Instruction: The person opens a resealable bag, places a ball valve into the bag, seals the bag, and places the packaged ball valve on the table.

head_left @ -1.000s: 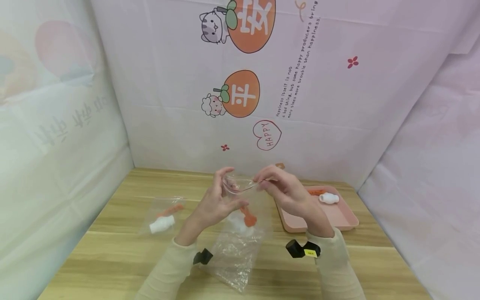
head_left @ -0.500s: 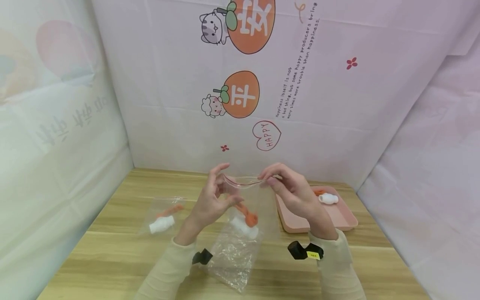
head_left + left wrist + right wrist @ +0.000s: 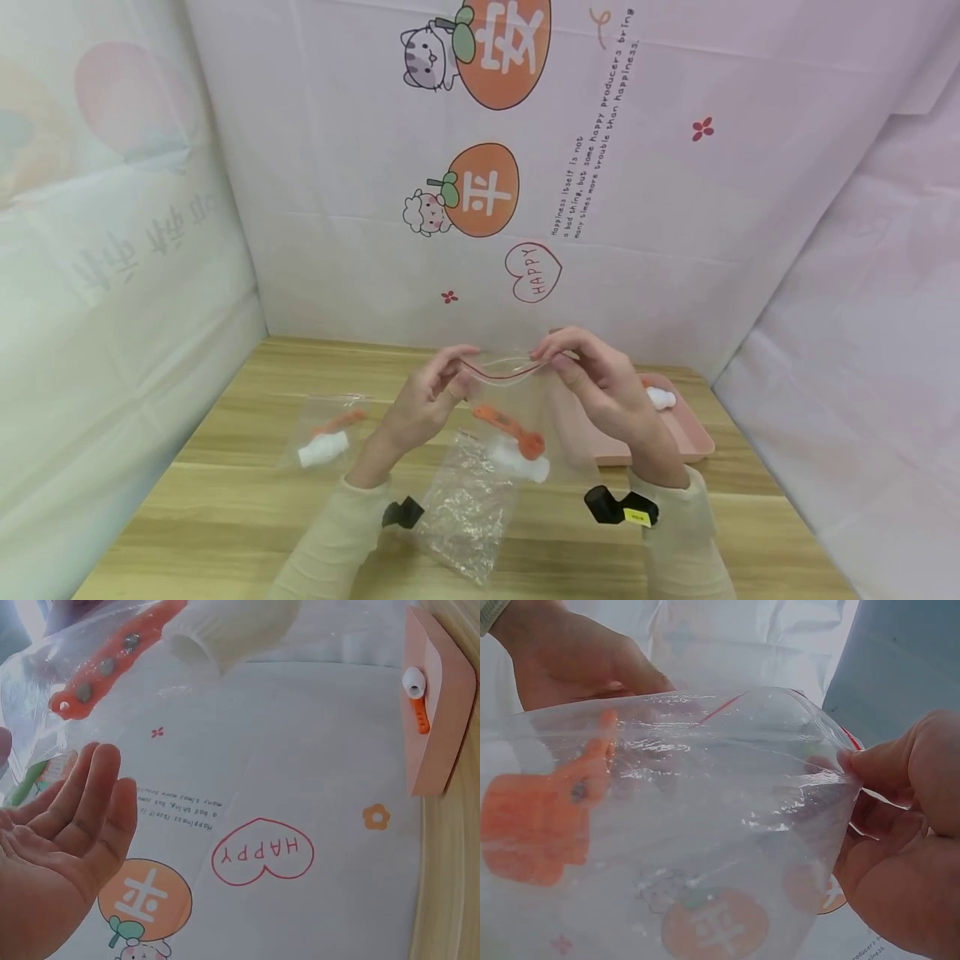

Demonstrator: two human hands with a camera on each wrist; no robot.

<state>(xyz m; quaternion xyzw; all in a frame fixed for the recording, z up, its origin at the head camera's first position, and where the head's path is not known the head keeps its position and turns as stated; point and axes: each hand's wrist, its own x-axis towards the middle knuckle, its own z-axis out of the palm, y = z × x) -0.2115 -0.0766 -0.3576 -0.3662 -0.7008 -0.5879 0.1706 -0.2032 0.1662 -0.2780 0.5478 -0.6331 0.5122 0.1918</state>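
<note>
Between my hands hangs a clear zip bag (image 3: 498, 379) with a red line along its slightly parted mouth. Through its film show an orange strip-shaped part (image 3: 510, 429) with a round end and a white plastic tube-like piece (image 3: 528, 467). My left hand (image 3: 416, 408) pinches the mouth's left corner between thumb and fingers. At the right corner, my right hand (image 3: 611, 392) grips the film; the right wrist view shows its thumb and fingers (image 3: 889, 769) pinching the edge. In the left wrist view, the orange part (image 3: 120, 660) bears several round grey spots.
Another clear bag (image 3: 311, 408) lies on the left of the wooden table, holding a similar orange part and white piece. Crinkled clear plastic bags (image 3: 465, 517) lie at the front middle. A pink tray (image 3: 693, 446) at the right holds a white piece (image 3: 662, 398) and something orange.
Both hands have shifted to the right with the bag, and its mouth looks flatter. My left thumb has moved up to the bag's rim. The orange and white parts hang further right.
</note>
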